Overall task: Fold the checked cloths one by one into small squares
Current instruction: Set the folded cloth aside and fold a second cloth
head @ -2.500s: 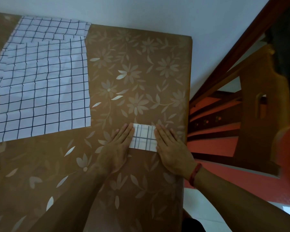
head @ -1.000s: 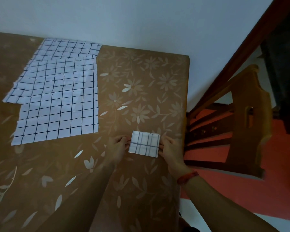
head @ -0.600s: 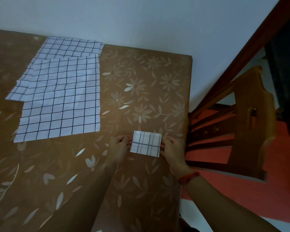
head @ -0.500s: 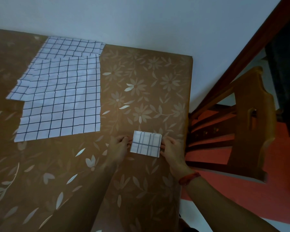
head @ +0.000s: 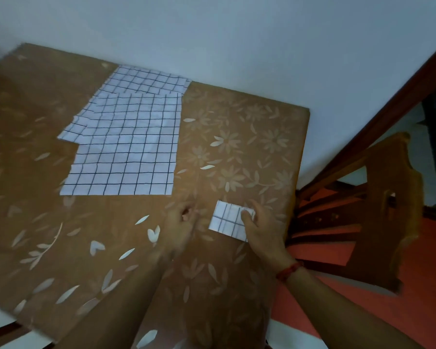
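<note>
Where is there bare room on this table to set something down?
Bare patches: between the unfolded checked cloths and the right edge of the table, and the near left, below that stack. Crowded by the near right edge: the right hand holds the folded square beside the left hand.

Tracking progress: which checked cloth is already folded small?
The small folded cloth held by the right hand; the unfolded cloths lie flat, overlapping, further left and far bigger.

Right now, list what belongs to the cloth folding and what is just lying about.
Job: folded cloth, gripped by the right hand; left hand, blurred, off it; flat cloths waiting.
Lying about: chair; the table only bears the cloths.
</note>
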